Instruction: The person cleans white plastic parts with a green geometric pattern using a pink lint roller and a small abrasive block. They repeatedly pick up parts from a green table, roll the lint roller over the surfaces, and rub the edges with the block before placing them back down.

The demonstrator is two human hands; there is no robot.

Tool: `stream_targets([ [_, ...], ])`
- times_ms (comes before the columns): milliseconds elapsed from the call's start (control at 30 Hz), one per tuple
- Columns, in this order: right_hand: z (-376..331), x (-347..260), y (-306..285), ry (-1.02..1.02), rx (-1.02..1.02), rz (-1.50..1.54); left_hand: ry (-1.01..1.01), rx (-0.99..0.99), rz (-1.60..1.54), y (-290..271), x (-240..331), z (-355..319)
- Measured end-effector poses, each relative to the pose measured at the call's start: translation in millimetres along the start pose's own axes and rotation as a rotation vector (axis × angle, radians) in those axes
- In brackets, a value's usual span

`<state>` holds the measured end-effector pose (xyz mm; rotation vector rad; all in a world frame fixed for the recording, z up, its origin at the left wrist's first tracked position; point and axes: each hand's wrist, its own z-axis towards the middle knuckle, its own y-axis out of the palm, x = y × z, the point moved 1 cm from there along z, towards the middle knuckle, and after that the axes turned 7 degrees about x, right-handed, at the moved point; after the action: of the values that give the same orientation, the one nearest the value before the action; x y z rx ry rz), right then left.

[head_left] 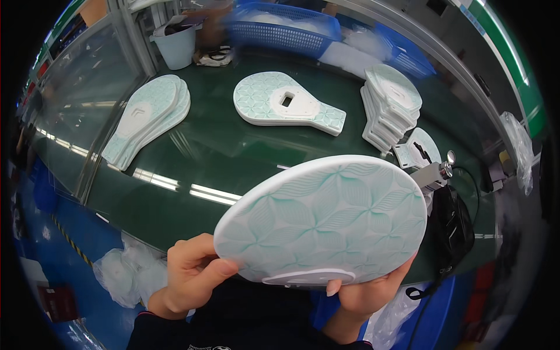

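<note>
Close in front of me is a white rounded plastic panel (326,216) with a pale green petal pattern, tilted so its patterned face shows. My left hand (195,271) grips its left edge between thumb and curled fingers. From below, my right hand (370,291) holds the lower right edge, its thumb beside a raised oval rim at the bottom; the other fingers are partly hidden behind the panel. Beyond it, a similar paddle-shaped panel stack (262,99) with a rectangular cutout lies on the green table (210,151).
At left lie overlapping panels (146,108); at right stands a taller panel stack (391,108). A metal-capped bottle (431,174) and black bag (452,227) sit right of the held panel. Behind are a blue basket (280,35) and a light bucket (175,49).
</note>
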<state>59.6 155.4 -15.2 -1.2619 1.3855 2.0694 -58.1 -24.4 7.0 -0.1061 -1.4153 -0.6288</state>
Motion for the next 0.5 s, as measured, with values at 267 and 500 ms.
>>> stream_targets([
  [267,2,-9,14,0.011,-0.186,0.126,0.045,0.103,0.017,1,-1,0],
  [500,1,-11,11,0.012,-0.2,0.047,-0.003,0.098,-0.005,-3,1,-3],
])
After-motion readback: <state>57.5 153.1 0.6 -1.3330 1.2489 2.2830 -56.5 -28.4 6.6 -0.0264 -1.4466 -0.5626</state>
